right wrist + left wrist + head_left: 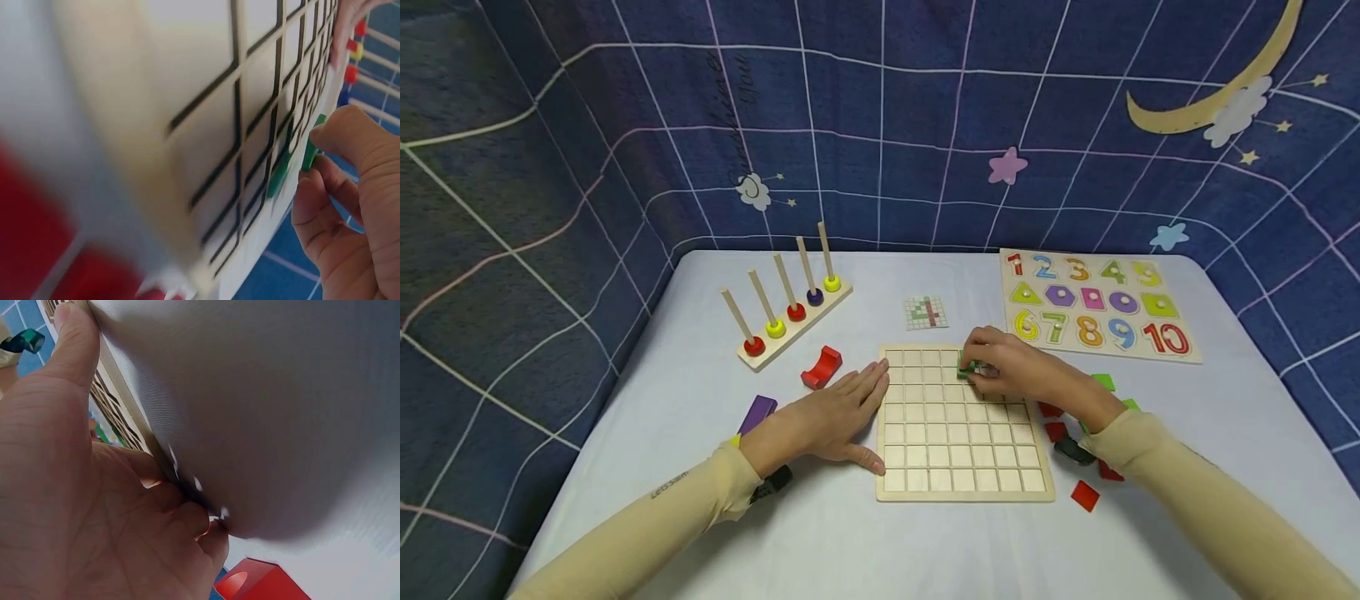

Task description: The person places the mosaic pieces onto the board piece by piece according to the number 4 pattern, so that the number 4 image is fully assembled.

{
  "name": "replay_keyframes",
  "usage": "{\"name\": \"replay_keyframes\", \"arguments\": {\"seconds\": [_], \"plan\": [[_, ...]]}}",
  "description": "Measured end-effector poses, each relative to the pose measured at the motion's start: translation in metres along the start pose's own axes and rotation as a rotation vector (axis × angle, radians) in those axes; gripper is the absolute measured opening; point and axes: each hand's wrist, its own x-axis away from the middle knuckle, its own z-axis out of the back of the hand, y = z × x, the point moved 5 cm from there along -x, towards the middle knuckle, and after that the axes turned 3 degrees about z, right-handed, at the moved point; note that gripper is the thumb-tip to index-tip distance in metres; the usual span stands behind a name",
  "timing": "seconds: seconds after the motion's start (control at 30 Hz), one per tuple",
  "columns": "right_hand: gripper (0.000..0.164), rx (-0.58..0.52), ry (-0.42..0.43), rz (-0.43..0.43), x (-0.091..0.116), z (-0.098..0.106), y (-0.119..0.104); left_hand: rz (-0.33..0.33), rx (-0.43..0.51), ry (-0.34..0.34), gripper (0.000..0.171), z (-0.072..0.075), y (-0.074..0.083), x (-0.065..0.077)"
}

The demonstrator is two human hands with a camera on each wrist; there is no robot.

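A wooden grid board point(955, 433) with square cells lies flat on the table. Between thumb and fingers, my right hand point(1011, 367) pinches a small green tile point(312, 147) over the board's far part. In the right wrist view another green patch point(278, 178), apparently a tile, shows in the grid just below the pinched one. My left hand point(838, 412) rests along the board's left edge, its fingers fairly straight and the thumb touching the near left side. In the left wrist view, fingertips point(187, 515) meet the board's side.
Red tiles point(1085, 495) and green tiles point(1103, 382) lie right of the board, partly under the right arm. Behind it is a small pattern card point(926, 312). A number puzzle point(1101, 304), a peg stacker point(793, 325), a red arch block point(822, 367) and a purple block point(757, 413) stand around.
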Motion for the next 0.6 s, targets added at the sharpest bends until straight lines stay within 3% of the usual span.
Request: {"name": "replay_keyframes", "arguments": {"seconds": [0.2, 0.6], "plan": [[0.011, -0.001, 0.007, 0.050, -0.010, -0.013, -0.005, -0.020, 0.003, 0.011, 0.130, -0.001, 0.003, -0.003], [0.006, 0.013, 0.021, 0.052, -0.013, -0.015, -0.012, 0.032, 0.000, -0.027, 0.131, -0.001, -0.001, -0.001]]}}
